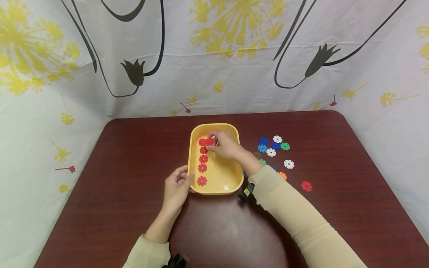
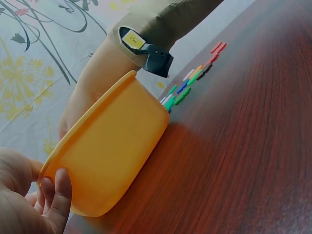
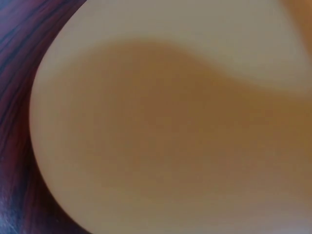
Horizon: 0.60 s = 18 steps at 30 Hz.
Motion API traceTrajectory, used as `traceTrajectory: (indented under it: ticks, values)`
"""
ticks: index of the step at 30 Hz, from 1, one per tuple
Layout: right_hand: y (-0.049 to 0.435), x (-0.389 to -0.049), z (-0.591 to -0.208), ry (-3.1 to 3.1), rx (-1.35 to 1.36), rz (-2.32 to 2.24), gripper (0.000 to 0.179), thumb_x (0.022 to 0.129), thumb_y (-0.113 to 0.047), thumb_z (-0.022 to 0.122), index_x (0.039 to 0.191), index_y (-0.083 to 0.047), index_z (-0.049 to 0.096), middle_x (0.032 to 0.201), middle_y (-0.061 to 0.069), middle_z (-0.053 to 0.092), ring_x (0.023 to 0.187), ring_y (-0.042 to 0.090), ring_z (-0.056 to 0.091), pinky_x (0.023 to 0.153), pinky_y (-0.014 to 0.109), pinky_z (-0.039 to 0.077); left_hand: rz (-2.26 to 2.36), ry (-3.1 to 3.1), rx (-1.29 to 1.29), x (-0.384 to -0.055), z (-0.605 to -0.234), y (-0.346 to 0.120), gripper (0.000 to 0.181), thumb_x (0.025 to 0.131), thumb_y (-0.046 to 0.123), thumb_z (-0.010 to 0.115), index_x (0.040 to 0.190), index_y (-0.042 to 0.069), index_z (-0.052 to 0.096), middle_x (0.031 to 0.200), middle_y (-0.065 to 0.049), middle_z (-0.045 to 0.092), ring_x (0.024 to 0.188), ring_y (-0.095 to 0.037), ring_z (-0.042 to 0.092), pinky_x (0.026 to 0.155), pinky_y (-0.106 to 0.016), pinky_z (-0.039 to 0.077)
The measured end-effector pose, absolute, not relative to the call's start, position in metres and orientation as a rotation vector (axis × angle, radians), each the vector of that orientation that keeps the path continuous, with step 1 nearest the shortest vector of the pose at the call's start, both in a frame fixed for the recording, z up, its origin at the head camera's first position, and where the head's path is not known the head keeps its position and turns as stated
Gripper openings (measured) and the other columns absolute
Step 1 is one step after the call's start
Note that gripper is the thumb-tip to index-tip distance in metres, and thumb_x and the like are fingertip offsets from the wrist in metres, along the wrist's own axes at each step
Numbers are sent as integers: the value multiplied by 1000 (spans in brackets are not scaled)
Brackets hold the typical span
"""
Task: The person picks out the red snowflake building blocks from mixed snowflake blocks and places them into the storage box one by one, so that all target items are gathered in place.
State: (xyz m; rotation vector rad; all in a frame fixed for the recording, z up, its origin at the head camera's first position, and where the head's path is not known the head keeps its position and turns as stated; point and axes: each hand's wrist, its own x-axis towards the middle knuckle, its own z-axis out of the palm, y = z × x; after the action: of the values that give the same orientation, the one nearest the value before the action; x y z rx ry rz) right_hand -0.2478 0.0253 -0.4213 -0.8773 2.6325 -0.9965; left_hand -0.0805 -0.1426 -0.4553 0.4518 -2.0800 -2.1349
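A yellow plastic tray stands on the table, with a column of several red snowflake discs along its left side. My left hand grips the tray's near left corner; in the left wrist view the thumb goes over the rim and fingers lie against the outer wall. Inside the far left part of the tray, my right hand pinches a red snowflake disc between thumb and fingers, beside the top disc of the column. The right wrist view holds mostly a blurred yellow surface; the fingers do not show there.
Loose snowflake discs in blue, white, green and orange lie right of the tray, partly behind the right forearm. One red disc lies farther right. A patterned cloth hangs behind the dark wooden table.
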Motion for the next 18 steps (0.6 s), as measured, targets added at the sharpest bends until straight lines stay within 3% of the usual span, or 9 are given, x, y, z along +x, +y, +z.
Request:
traceTrajectory:
  ticks: [5,10,14,18]
  values:
    - [23,-250,-423,2641,-874,-875,30,93,-17,75,117,-2,64,78,4,62,66,16,54,60,25,45,-2141,-2077,452,-81,-455,-143,36,95,2,68,129,-6,61,87,-10,54,65,-17,61,53,-24,58]
    - [22,-250,-423,2663,-924,-678,32,93,-17,76,117,1,64,88,8,65,79,21,58,72,32,51,-2144,-2080,450,-82,-455,-143,36,95,2,67,129,-6,61,87,-10,53,66,-16,60,53,-23,58]
    - [21,-247,-421,2686,-914,-527,30,93,-17,75,115,1,64,92,9,65,83,23,59,73,33,52,-2143,-2081,458,-82,-455,-143,35,96,2,67,129,-5,61,87,-10,53,66,-16,60,53,-23,58]
    - [23,-246,-417,2690,-896,-494,38,94,-17,75,124,1,62,99,11,67,83,22,62,72,32,54,-2144,-2080,465,-81,-456,-143,36,96,3,67,130,-5,61,88,-10,53,67,-16,60,53,-24,58]
